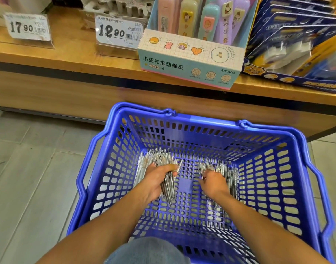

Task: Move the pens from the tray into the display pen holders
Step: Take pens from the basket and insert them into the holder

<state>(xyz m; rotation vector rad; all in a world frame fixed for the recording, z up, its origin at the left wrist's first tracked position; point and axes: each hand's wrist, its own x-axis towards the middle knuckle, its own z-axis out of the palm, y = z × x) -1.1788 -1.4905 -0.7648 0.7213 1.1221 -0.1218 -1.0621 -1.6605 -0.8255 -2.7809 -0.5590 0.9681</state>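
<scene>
A blue plastic shopping basket [201,128] stands on the floor in front of me and holds several clear-barrelled pens. My left hand [155,180] grips a thick bundle of pens [168,185] at the basket's left side, tips pointing towards me. More loose pens [144,162] lie beyond that hand. My right hand [213,182] reaches down onto a second pile of pens [228,172] at the right side, fingers curled over them; whether it grips any is hidden. Grey slotted pen holders [123,4] sit at the shelf's back.
A wooden shelf [72,54] runs across above the basket. On it stand two price tags [117,32], a pastel eraser display box [190,60] and blue blister packs [296,39] at the right. Grey floor tiles [30,168] lie left of the basket.
</scene>
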